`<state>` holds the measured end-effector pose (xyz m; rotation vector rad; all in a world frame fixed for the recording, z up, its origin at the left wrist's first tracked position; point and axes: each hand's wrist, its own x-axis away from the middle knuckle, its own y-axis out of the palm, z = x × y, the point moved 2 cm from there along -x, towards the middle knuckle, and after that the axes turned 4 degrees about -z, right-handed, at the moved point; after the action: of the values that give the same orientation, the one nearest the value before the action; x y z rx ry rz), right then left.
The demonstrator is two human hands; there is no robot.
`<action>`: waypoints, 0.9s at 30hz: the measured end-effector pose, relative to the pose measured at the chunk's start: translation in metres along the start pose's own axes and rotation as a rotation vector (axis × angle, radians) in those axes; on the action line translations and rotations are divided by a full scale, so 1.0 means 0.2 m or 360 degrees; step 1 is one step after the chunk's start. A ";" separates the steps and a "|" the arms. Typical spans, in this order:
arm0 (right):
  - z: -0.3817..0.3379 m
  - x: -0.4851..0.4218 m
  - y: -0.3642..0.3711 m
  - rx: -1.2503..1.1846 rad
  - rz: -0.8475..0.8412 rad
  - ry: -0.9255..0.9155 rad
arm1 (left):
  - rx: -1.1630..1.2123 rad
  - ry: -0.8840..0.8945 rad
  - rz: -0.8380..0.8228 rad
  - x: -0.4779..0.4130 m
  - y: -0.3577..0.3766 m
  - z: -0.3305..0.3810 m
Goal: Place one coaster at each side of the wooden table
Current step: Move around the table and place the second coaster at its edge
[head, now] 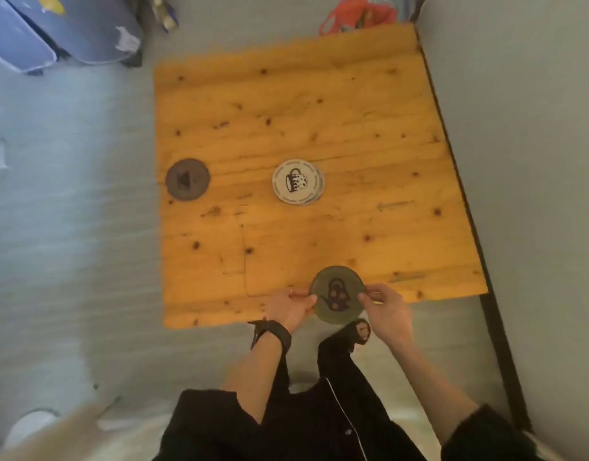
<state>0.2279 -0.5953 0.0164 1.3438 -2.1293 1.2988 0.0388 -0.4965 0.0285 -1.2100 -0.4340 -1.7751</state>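
- A person standing at the near edge of a wooden table [319, 128] holds a green teapot-print coaster [337, 295] between 2 hands, the disc half over the tabletop and half past its edge.
- The left hand [288, 307] pinches the coaster's left rim, fingers closed on it; the right hand [384, 306] grips the right rim the same way.
- A dark brown coaster [187, 179] lies at the table's left edge, its rim just overhanging.
- A small stack topped by a white mug-print coaster [297, 182] sits near the centre, apparently awaiting the far and right sides.
- Likely risk: released where it is, the green coaster could tip off the near edge to the floor, since much of it has no wood beneath.
- The brown coaster, so close to its edge, could be knocked off by a passing sleeve.
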 end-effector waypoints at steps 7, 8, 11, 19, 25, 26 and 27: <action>-0.04 -0.11 -0.02 0.0158 -0.0164 -0.0159 | -0.0082 0.0015 0.0328 0.02 0.02 -0.03; -0.03 -0.11 0.00 0.0154 -0.0168 -0.0152 | -0.0094 0.0017 0.0350 0.01 0.01 -0.03; -0.07 -0.09 0.00 0.0129 -0.0094 -0.0180 | -0.0080 0.0032 0.0401 0.02 0.00 -0.01; 0.11 -0.32 0.23 0.0129 0.0039 -0.0213 | -0.0013 0.0045 0.0503 -0.36 0.05 -0.21; 0.02 -0.32 0.25 0.0085 0.0025 -0.0259 | -0.0011 0.0178 0.0543 -0.39 -0.01 -0.18; 0.01 -0.32 0.26 0.0072 0.0038 -0.0262 | -0.0018 0.0215 0.0541 -0.38 -0.02 -0.19; 0.01 -0.32 0.26 0.0066 0.0049 -0.0262 | -0.0036 0.0233 0.0536 -0.36 -0.02 -0.19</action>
<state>0.2169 -0.5535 -0.0535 1.4877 -2.2506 1.2910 0.0219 -0.4848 -0.0506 -1.0880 -0.1159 -1.5663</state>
